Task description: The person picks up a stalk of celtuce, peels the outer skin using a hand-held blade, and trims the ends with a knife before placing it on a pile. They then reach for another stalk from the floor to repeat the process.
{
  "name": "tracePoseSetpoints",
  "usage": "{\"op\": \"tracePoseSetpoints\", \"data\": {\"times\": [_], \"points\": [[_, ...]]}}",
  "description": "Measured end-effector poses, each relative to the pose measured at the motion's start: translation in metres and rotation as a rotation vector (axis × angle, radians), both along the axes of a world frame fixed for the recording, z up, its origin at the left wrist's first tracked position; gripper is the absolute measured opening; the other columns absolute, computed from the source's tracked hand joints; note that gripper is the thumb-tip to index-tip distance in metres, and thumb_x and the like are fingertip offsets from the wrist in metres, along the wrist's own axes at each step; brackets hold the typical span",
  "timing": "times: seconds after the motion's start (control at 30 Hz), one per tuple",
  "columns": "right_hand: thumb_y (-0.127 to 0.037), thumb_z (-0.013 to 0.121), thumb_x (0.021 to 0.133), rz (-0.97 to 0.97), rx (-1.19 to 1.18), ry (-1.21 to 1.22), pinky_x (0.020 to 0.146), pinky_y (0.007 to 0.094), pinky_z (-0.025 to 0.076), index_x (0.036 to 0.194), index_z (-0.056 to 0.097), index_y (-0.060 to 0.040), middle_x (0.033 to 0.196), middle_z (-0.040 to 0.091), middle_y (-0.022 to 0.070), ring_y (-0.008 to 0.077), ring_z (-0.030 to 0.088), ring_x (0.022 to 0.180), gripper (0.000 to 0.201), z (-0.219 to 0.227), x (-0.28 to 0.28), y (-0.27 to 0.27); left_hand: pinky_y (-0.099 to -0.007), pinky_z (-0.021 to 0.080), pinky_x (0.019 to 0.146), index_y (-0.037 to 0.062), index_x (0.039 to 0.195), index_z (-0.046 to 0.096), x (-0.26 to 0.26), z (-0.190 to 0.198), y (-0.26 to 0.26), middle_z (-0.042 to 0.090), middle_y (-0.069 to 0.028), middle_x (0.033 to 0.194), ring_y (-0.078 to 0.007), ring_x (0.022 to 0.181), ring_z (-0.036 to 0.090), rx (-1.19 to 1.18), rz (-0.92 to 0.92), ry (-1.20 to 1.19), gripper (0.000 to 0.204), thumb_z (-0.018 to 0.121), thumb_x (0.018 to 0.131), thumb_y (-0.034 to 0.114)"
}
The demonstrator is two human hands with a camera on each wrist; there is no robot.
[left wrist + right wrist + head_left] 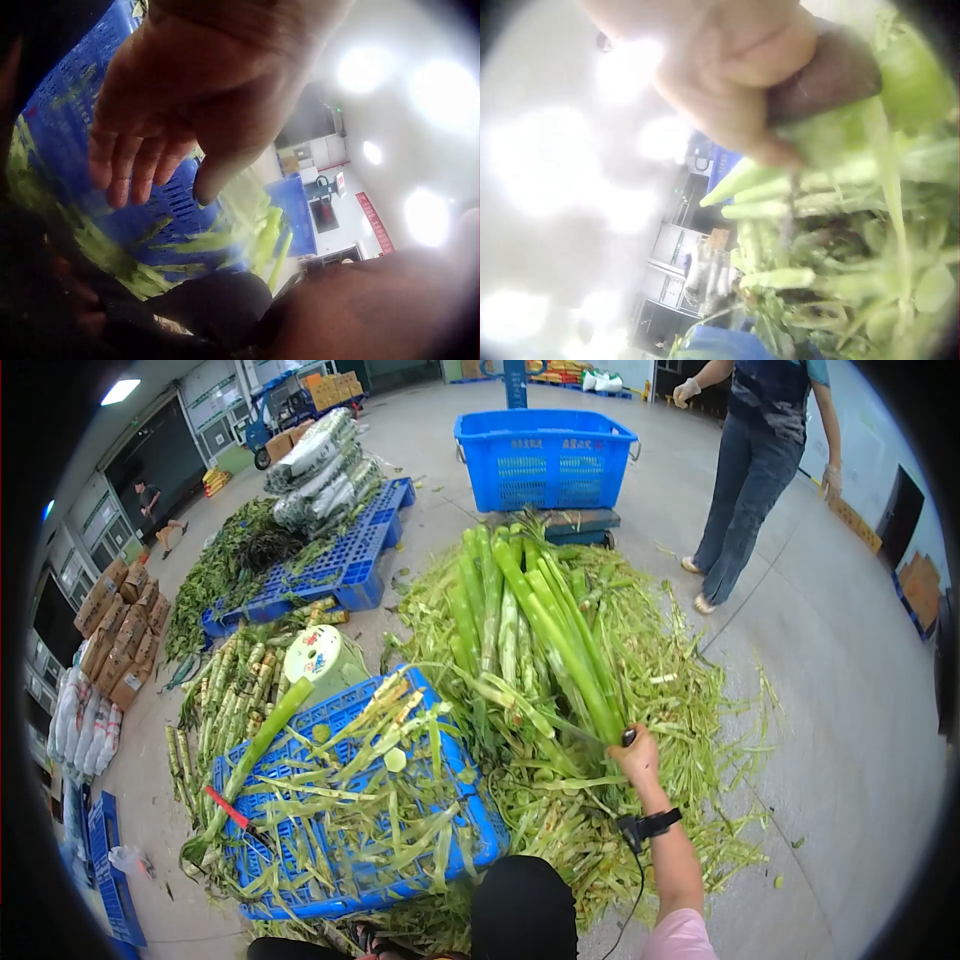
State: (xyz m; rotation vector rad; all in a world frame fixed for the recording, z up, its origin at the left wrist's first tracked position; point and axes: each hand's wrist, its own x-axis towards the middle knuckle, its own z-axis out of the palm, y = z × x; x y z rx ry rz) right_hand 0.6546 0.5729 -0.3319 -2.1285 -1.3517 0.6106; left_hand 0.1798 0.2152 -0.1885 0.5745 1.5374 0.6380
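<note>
My right hand (638,758) grips a dark-handled knife (832,71) at the lower end of a pile of peeled celtuce stalks (550,610). Close under its fingers in the right wrist view lies a pale green stalk (840,135). Out of the head view, my left hand (195,82) hangs palm down with loose fingers and holds nothing. Below it in the left wrist view is an upturned blue crate (176,202) strewn with green peelings. On that crate's left side in the head view lie a long celtuce stalk (262,745) and a red-handled tool (230,808).
Peelings (690,780) heap around the stalks. Unpeeled celtuce (225,685) lies left, beside a white-topped round stool (312,652). A blue basket (545,465) stands behind the pile. Bagged bundles and greens lie on a blue pallet (340,585). A gloved person (750,470) stands at right.
</note>
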Motion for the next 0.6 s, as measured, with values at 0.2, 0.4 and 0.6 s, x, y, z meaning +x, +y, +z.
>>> {"op": "tracePoseSetpoints", "data": {"times": [0.2, 0.4, 0.6], "points": [[-0.023, 0.077, 0.067, -0.065, 0.328, -0.099, 0.07, 0.0436, 0.049, 0.094, 0.057, 0.0006, 0.085, 0.065, 0.0214, 0.0368, 0.063, 0.081, 0.041, 0.074, 0.003, 0.126, -0.0251, 0.045, 0.084, 0.0009, 0.134, 0.044, -0.004, -0.013, -0.009, 0.06, -0.0053, 0.107, -0.013, 0.096, 0.056, 0.092, -0.034, 0.008, 0.045, 0.057, 0.092, 0.01], [-0.021, 0.074, 0.071, 0.097, 0.506, 0.065, 0.063, 0.0412, 0.046, 0.09, 0.055, 0.0011, 0.076, 0.061, 0.0168, 0.0338, 0.059, 0.069, 0.035, 0.071, -0.049, 0.107, -0.0255, 0.046, 0.085, 0.0027, 0.133, 0.047, 0.002, 0.029, -0.016, 0.059, -0.0056, 0.111, -0.0145, 0.1, 0.055, 0.189, 0.007, 0.003, 0.044, 0.059, 0.091, 0.011], [-0.016, 0.073, 0.072, 0.315, 0.205, 0.089, 0.061, 0.0337, 0.047, 0.086, 0.056, -0.0007, 0.072, 0.061, 0.0107, 0.0206, 0.057, 0.063, 0.027, -0.023, -0.074, -0.048, -0.0282, 0.046, 0.09, -0.0002, 0.134, 0.042, -0.03, -0.003, -0.061, 0.06, -0.0096, 0.114, -0.0147, 0.103, 0.058, 0.155, 0.0, 0.107, 0.045, 0.057, 0.093, 0.01]]}}
